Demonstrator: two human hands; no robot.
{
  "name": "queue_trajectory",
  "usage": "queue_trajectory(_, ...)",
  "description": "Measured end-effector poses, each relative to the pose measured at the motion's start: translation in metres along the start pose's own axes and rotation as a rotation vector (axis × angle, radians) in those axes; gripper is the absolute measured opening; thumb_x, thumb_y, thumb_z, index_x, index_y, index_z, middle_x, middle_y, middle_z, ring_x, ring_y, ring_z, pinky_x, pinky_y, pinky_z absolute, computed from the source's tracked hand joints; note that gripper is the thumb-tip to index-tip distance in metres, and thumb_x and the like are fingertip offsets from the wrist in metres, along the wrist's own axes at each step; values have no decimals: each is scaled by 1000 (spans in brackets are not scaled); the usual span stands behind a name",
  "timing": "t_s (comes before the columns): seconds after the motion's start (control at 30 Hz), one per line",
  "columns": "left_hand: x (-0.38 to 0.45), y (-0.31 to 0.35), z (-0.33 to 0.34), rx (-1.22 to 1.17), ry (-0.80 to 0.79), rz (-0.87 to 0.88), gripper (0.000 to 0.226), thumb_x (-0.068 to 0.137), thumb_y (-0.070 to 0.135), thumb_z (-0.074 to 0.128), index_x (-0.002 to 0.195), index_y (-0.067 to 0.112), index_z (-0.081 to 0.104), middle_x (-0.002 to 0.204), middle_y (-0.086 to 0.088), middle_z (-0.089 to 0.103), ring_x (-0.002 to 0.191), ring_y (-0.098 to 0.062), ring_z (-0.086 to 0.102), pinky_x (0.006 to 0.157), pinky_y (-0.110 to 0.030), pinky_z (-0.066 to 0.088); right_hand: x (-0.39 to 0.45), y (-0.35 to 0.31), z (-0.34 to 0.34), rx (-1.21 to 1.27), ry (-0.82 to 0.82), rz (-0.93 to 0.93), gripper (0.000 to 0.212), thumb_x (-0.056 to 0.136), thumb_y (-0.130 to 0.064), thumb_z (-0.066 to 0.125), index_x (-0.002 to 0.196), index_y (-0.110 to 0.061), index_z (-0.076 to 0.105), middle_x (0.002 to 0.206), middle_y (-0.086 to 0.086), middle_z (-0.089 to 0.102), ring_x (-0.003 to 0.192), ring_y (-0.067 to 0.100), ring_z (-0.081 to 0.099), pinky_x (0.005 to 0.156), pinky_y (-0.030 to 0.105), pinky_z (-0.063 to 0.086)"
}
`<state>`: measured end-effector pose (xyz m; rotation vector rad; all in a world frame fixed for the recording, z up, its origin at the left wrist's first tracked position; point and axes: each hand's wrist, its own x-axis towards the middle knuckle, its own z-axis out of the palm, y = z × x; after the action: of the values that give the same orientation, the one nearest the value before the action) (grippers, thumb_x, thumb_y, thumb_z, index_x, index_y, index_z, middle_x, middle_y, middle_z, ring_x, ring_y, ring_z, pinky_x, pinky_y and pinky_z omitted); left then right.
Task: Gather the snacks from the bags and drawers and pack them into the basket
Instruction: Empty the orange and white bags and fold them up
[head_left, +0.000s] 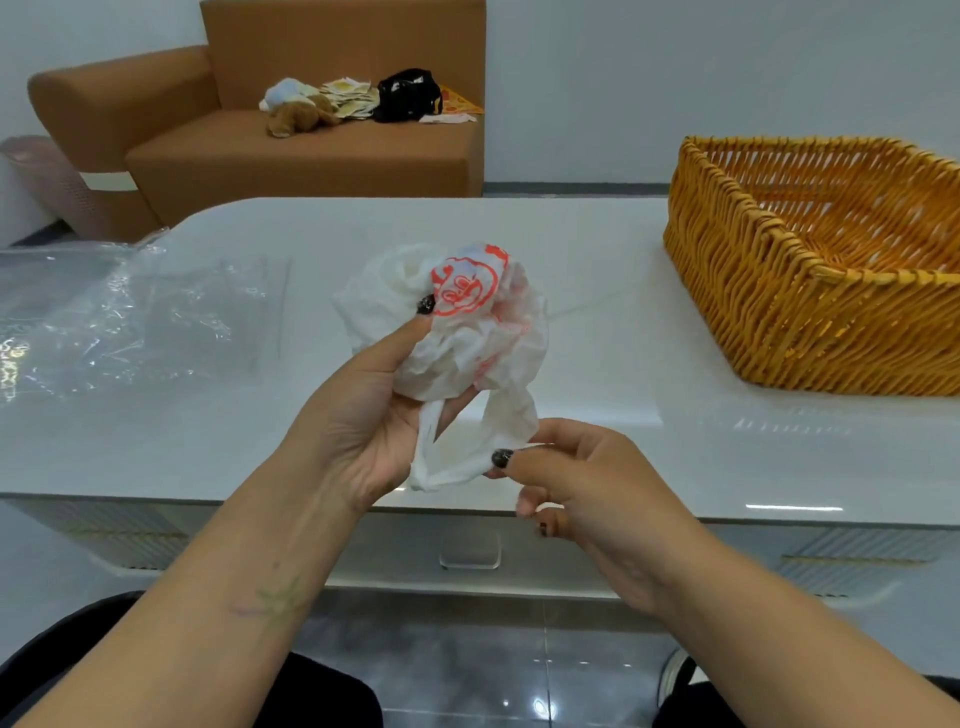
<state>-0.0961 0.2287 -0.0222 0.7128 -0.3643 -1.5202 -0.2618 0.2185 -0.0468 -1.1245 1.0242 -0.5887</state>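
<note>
Two bare hands work one crumpled white plastic bag (457, 332) with a red print, held in the air over the near edge of the white table (597, 322). Far left of that bag, a clear plastic bag (119, 317) lies flat on the tabletop; what it holds cannot be read. The left hand (363, 415) cups the bunched body of the white bag, fingers curled round it and thumb pressed against the print. Just right and below, the right hand (576, 483) pinches the twisted handle loop between thumb and forefinger, the other fingers curled under. Well right of the bag, the wicker basket (779, 291) stands on the table; no snack is visible in the part in view. Below the bag, a drawer handle (470, 556) shows in the table front.

Risks, as judged: the thin film may tear if the handle is pulled against a tight knot, and any contents could then drop to the floor, since the bag hangs near the table edge. The bag may equally prove empty.
</note>
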Motion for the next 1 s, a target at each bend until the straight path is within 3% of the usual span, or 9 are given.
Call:
queue_trajectory(0.13,-1,-1,-3,141,126,133,45,84,11,62,127,1,57,118,-20,68,104,-32,69,81,-42,60,-1,-8,-7,132,36,22,11,80,1,66,89,-5,69,76,8,72,51,9,52,47,21,40)
queue_trajectory(0.3,-9,-9,1,762,232,393,54,78,31,71,128,25,51,115,6,69,98,-15,70,68,-33,61,-5,-25,-17,597,143,-12,21,84,7,58,87,-14,60,65,6,67,51,9,56,42,16,44)
queue_trajectory(0.4,-8,-19,2,932,231,420,60,70,44,70,124,37,45,116,16,62,102,-8,65,68,-26,59,-4,-21,-16,661,205,-113,21,83,2,62,80,-18,61,69,2,67,57,8,60,48,15,46)
queue_trajectory(0.5,-7,-22,2,746,190,250,47,83,27,72,126,26,54,113,4,71,99,-19,71,70,-37,60,-2,-13,-9,429,242,-354,21,81,1,66,81,-20,69,80,-3,73,77,7,67,66,17,49)
queue_trajectory(0.6,-8,-17,3,410,119,56,40,86,14,66,126,13,61,113,-9,72,98,-26,72,72,-37,61,0,-9,-7,74,277,-653,29,85,1,66,97,-24,74,99,-6,75,98,4,67,83,15,50)
queue_trajectory(0.73,-11,-19,5,173,56,-60,45,71,14,68,114,4,67,112,-16,71,102,-29,70,78,-36,60,2,-3,-9,-344,367,-883,41,77,-27,76,117,-30,67,118,-19,65,119,3,50,94,7,38)
queue_trajectory(0.8,-13,-23,5,211,42,-92,42,74,14,67,115,3,66,113,-17,71,105,-30,69,73,-33,61,4,-1,-8,-275,378,-912,44,74,-35,77,117,-32,66,123,-21,63,123,5,48,97,10,38)
queue_trajectory(0.93,-20,-31,7,452,17,-63,30,91,3,56,120,4,63,108,-15,73,89,-28,73,60,-32,60,13,-5,-14,50,424,-731,42,61,-43,78,103,-36,72,129,-8,57,118,-4,52,92,13,45)
queue_trajectory(1.0,-21,-28,6,556,9,-48,29,90,2,56,118,5,63,106,-15,73,86,-28,73,62,-34,60,18,-7,-20,118,347,-649,52,58,-45,85,106,-35,72,129,-4,58,117,3,57,96,24,49)
